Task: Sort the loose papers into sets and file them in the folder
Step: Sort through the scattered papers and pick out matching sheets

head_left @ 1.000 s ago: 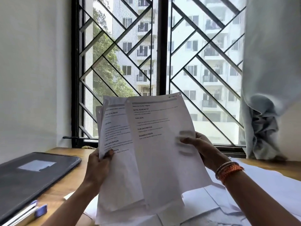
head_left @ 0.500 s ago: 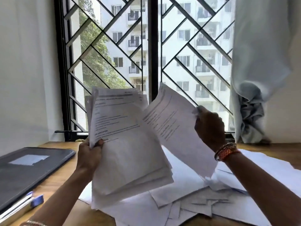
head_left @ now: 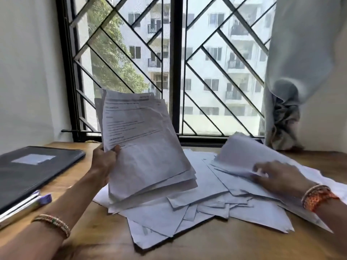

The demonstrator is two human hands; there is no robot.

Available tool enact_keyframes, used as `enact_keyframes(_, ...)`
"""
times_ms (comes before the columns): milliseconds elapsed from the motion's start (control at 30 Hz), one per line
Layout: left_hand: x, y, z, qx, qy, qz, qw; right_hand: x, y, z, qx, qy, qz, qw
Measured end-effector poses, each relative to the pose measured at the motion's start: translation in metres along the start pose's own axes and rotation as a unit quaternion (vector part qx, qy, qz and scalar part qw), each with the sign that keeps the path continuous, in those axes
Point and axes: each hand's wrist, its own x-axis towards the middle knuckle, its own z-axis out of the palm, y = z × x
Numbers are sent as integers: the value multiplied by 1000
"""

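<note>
My left hand [head_left: 105,162] grips a stack of printed papers [head_left: 144,147] by its left edge, holding it upright above the wooden desk [head_left: 206,243]. My right hand [head_left: 277,177] is low at the right, fingers pinching the near edge of a single sheet [head_left: 242,152] whose far end still curls up off the pile; the hand is blurred. Several loose papers [head_left: 206,203] lie spread and overlapping across the middle and right of the desk. A dark grey folder [head_left: 35,171] lies closed at the left.
White sheets and a purple-tipped item [head_left: 45,198] stick out under the folder's near edge. A barred window [head_left: 174,72] runs behind the desk, with a bunched curtain [head_left: 287,117] at its right. A white wall stands at the left.
My right hand has carried its single sheet away from the stack, down and to the right onto the desk pile. My left hand keeps the stack raised. The view has tilted down.
</note>
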Motion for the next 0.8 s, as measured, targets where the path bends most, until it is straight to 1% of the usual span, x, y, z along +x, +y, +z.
enact_keyframes(33,-1,-1,0,-6,-3,0,1000,-1,-2,-1,29,-113,-11,993)
enact_keyframes(67,0,-1,-1,-14,2,4,1000,-1,-6,-6,46,-166,-26,985)
enact_keyframes(100,2,-1,-2,-19,18,14,1000,4,-9,-10,34,-182,-37,982)
enact_keyframes(133,5,0,-5,-23,49,26,998,7,-15,-14,14,-184,-34,982)
enact_keyframes(167,10,0,-9,-25,92,35,995,9,-23,-18,0,-168,-21,986)
enact_keyframes(200,16,1,-14,-22,137,41,989,10,-34,-24,-1,-137,-12,990)
enact_keyframes(233,22,1,-20,-10,181,40,983,11,-49,-29,7,-95,-23,995)
enact_keyframes(300,31,-1,-35,25,240,33,970,12,-91,-36,60,-33,-60,996)
enact_keyframes(333,33,0,-41,39,256,35,965,12,-117,-37,103,-33,-89,990)
enact_keyframes(400,34,4,-51,80,266,41,960,12,-173,-35,148,-72,-110,980)
enact_keyframes(467,32,8,-55,108,276,40,954,11,-220,-27,111,-110,-143,977)
enact_keyframes(533,32,7,-56,103,270,48,956,22,-246,-16,93,-154,-165,970)
enact_keyframes(567,32,7,-57,99,265,51,958,28,-251,-15,100,-157,-170,968)
enact_keyframes(633,34,5,-58,117,256,60,958,34,-254,-19,108,-113,-168,973)
enact_keyframes(700,36,4,-57,159,260,80,949,35,-253,-24,95,-69,-158,980)
enact_keyframes(767,36,6,-56,202,274,102,935,37,-245,-29,114,-61,-145,981)
enact_keyframes(800,34,6,-55,217,284,110,927,37,-237,-36,158,-80,-142,974)
